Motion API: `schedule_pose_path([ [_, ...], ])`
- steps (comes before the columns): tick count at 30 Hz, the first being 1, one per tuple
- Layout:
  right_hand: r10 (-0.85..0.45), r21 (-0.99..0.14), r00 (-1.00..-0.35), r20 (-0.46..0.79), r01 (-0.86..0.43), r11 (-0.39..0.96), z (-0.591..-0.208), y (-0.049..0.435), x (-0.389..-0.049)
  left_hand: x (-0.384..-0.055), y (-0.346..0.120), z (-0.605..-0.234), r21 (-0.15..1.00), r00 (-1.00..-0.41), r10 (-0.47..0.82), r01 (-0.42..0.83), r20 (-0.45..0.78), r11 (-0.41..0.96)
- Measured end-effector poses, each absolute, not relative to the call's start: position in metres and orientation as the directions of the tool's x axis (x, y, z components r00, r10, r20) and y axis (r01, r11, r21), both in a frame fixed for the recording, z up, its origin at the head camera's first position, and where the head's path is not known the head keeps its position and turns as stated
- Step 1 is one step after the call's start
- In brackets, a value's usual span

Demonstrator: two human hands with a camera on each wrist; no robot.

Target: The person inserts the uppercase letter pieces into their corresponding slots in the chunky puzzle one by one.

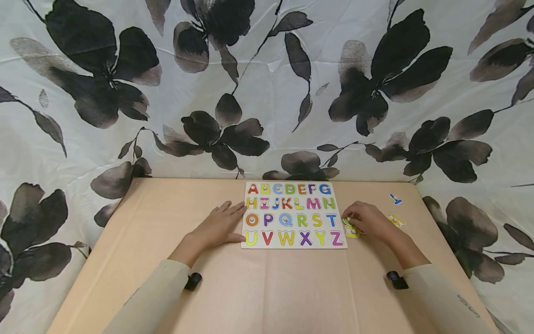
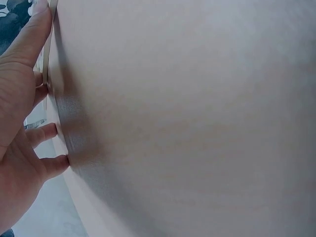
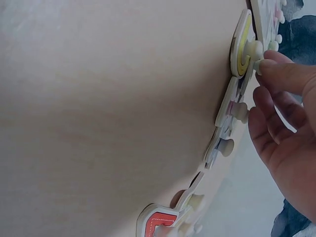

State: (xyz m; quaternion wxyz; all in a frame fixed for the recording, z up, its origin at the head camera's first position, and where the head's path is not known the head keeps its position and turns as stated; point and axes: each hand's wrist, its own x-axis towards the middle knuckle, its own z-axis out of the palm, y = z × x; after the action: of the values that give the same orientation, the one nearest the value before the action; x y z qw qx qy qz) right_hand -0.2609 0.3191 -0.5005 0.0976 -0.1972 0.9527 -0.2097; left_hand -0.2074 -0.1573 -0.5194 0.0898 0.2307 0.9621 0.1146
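Alphabet puzzle board at center of head frame, A to Z in four rows of colored letters. Left hand at board's left edge, fingers extended and spread, thumb by the U, grasping nothing. Right hand just off board's right edge, fingers bent over yellow letter piece; right wrist view puts thumb and forefinger tips close together beside a knob, can't tell if they pinch anything. Blue letter piece farther right, upper side; another yellow piece below it, near right wrist. Red letter piece at bottom of right wrist frame. All on light tan table. Black-and-white floral cloth fills upper frame. Pale sleeves, lower left and right.
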Motion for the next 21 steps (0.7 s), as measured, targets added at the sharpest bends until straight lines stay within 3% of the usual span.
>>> schedule_pose_path([
  [7, -0.424, -0.409, -0.898, -0.115, -0.346, 0.844, -0.502, 0.317, -0.261, -0.205, -0.159, -0.517, 0.267, -0.873, 0.475, 0.433, -0.113, 0.861],
  [16, -0.379, -0.462, -0.913, -0.151, -0.274, 0.844, -0.489, 0.305, -0.262, -0.205, -0.158, -0.515, 0.272, -0.871, 0.481, 0.44, -0.103, 0.856],
  [21, -0.398, -0.466, -0.909, -0.124, -0.301, 0.832, -0.485, 0.293, -0.263, -0.205, -0.157, -0.515, 0.271, -0.871, 0.48, 0.439, -0.106, 0.856],
])
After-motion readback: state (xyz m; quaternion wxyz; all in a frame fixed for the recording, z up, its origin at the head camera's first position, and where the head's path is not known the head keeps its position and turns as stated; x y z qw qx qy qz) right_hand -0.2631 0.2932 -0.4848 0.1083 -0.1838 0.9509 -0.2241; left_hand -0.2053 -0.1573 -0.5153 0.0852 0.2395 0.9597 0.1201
